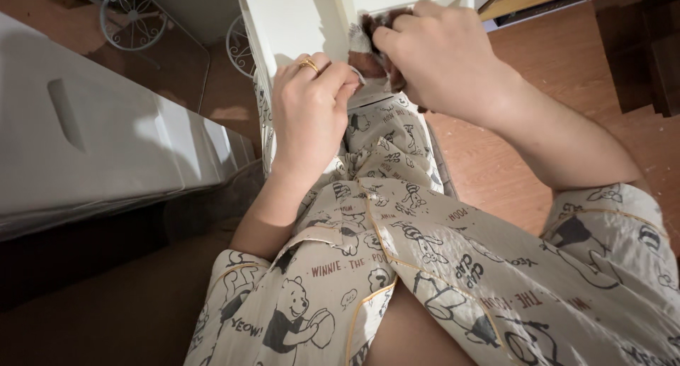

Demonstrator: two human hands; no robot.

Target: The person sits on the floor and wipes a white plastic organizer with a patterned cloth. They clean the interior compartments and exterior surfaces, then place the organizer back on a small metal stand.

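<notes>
My right hand (pixel 435 58) is closed around a small brown and white furry cloth (pixel 375 51), pressing it against the white face of a drawer unit (pixel 304 19). Just to its left, my left hand (pixel 312 111), with a gold ring on one finger, pinches a pale edge of the same cloth between thumb and fingers. Both hands sit above my lap, which is covered by cream clothing (pixel 425 267) with a cartoon print. Most of the cloth is hidden under my right hand.
A white plastic storage box (pixel 92 139) with a handle slot stands at the left. Ornate white metal scrollwork (pixel 134 15) shows at the top left. Wooden floor (pixel 559 68) stretches to the right, with dark furniture (pixel 652 47) at the far right edge.
</notes>
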